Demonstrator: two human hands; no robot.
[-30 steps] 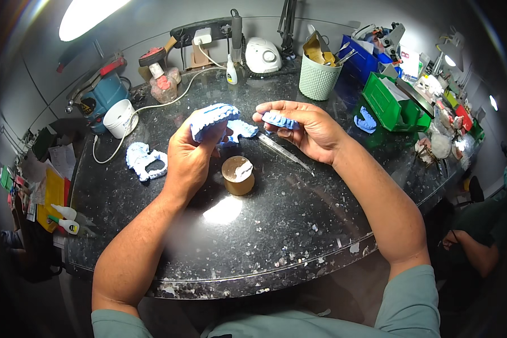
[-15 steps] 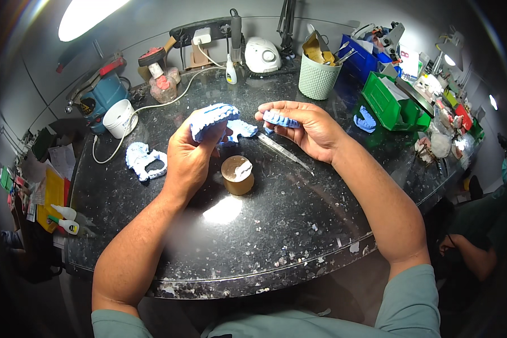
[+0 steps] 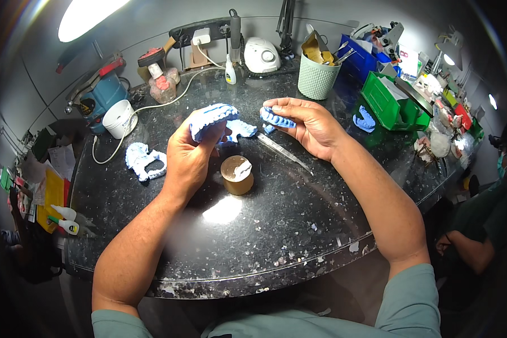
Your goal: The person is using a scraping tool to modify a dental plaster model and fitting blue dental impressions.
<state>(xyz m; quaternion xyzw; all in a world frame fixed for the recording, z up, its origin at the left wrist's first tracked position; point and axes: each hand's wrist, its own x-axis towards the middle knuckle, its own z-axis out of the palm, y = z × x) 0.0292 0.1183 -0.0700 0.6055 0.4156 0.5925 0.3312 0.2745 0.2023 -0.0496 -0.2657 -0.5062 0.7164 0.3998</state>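
Nearest, a small brown round jar (image 3: pixel 237 175) stands on the black speckled stone counter (image 3: pixel 276 236). Above it, the left hand (image 3: pixel 188 155) grips a blue plaster dental cast (image 3: pixel 211 119); the right hand (image 3: pixel 310 127) pinches a smaller blue cast piece (image 3: pixel 276 119) beside it.

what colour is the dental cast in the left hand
Light blue dental cast, held by the left hand; head view.

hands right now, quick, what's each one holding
Left hand: closed around a blue dental cast, held up over the counter.
Right hand: fingers closed on a smaller blue cast piece.
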